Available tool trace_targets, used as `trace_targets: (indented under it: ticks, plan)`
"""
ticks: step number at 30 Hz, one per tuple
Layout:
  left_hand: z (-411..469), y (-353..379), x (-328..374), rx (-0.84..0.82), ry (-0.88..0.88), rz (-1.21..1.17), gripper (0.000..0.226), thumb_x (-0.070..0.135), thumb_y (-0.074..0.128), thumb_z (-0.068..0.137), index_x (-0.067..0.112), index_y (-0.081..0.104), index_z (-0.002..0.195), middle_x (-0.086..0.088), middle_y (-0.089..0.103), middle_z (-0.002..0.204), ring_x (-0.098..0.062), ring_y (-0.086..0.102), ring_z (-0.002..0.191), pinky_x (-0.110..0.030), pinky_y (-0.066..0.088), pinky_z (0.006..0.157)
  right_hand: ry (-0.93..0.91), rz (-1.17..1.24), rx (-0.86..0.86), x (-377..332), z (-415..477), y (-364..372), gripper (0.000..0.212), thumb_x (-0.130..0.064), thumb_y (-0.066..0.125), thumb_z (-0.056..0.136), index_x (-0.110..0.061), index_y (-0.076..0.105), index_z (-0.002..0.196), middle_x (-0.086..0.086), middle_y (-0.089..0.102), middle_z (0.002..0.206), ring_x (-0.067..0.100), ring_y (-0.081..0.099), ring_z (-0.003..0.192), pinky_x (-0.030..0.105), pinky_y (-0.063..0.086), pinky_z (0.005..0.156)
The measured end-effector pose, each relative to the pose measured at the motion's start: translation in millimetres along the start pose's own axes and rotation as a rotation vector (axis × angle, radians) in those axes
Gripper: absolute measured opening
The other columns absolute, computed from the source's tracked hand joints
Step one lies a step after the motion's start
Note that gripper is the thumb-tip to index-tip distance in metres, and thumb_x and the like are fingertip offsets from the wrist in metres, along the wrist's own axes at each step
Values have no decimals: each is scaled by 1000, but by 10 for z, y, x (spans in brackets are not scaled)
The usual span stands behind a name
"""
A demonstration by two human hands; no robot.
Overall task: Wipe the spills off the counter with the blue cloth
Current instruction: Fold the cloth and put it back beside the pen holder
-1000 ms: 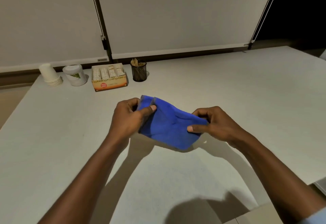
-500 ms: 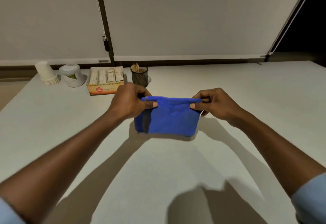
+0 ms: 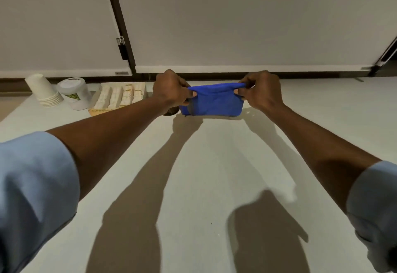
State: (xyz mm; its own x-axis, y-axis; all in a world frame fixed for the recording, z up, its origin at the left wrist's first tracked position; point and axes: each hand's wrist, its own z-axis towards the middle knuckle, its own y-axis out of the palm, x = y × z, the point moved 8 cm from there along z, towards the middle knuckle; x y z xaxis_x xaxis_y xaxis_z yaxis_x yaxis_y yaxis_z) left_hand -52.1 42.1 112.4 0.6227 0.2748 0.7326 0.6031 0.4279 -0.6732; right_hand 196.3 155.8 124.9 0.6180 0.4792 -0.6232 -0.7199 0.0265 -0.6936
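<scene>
A folded blue cloth hangs stretched between my two hands, far out over the white counter. My left hand pinches its top left corner and my right hand pinches its top right corner. The cloth's lower edge sits just above or on the counter; I cannot tell which. A small wet glint shows on the counter beside the cloth's lower right corner. Both arms reach forward, with pale blue sleeves pushed up.
At the back left stand a stack of white paper cups, a white lidded tub and an open box of sachets. A dark mesh holder is mostly hidden behind my left hand. Closed roller blinds fill the wall behind.
Both hands have carried the cloth farther away toward the back of the counter, pulling it taut into a flatter, narrower fold. The head has tilted closer, so the arms look longer.
</scene>
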Motion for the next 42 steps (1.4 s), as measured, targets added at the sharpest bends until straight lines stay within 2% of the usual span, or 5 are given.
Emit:
trace_targets:
  ticks: [9, 13, 19, 26, 42]
  plan:
    - [353, 270, 138, 115, 345, 307, 23, 20, 77, 97, 13, 86, 116, -15, 86, 101, -34, 77, 99, -36, 56, 90, -99, -8, 182, 239, 443, 275, 13, -5, 75, 76, -15, 80, 82, 2, 79, 82, 15, 69, 78, 24, 49, 70]
    - [204, 858, -236, -176, 429, 639, 25, 22, 64, 105, 12, 81, 121, -17, 79, 111, -35, 73, 105, -39, 55, 86, -19, -105, -11, 684, 65, 707, 20, 1, 72, 81, -13, 82, 91, 12, 72, 106, 26, 70, 95, 24, 47, 78]
    - [8, 975, -278, -20, 512, 753, 46, 53, 51, 100, 16, 77, 96, -3, 58, 89, -29, 60, 105, -39, 50, 76, -77, -182, -142, 861, -187, 876, 30, 1, 72, 79, -13, 82, 104, 6, 68, 115, 27, 68, 105, 36, 57, 89]
    - [106, 964, -301, -175, 450, 774, 33, 39, 61, 107, 18, 79, 125, -12, 73, 119, -31, 64, 118, -45, 61, 86, -252, -325, -289, 667, -264, 974, 38, -22, 72, 96, -21, 74, 134, 9, 66, 144, 31, 62, 128, 42, 52, 105]
    - [209, 1127, -301, -128, 364, 968, 36, 34, 49, 115, 11, 73, 127, -15, 73, 110, -33, 73, 101, -47, 63, 88, -205, -386, -248, 717, -122, 1203, 31, -11, 59, 106, -11, 72, 134, 18, 76, 123, 35, 72, 106, 41, 58, 99]
